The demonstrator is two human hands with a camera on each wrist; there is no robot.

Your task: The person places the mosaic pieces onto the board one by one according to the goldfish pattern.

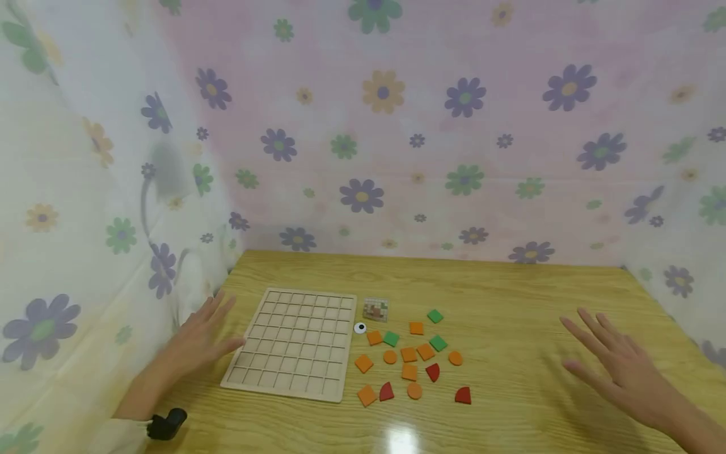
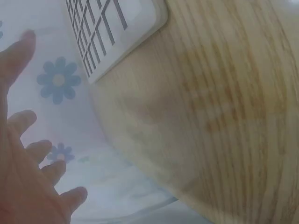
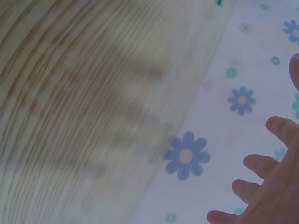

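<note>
A square wooden grid board (image 1: 295,343) lies on the table at centre left. Beside its left edge the left hand (image 1: 198,340) hovers with fingers spread, holding nothing; the thumb tip comes near the board's edge, and I cannot tell if they touch. The right hand (image 1: 624,372) is held above the table at the right, fingers spread and apart from every piece. Right of the board lie loose flat pieces: orange squares (image 1: 409,354), orange discs (image 1: 414,391), green squares (image 1: 438,343), red quarter-circles (image 1: 462,395) and a white eye disc (image 1: 360,328).
A small patterned picture card (image 1: 375,309) lies by the board's upper right corner. The wood-grain table (image 1: 510,315) is enclosed at the back and sides by flowered cloth (image 1: 420,126). A black band (image 1: 166,424) is on the left wrist.
</note>
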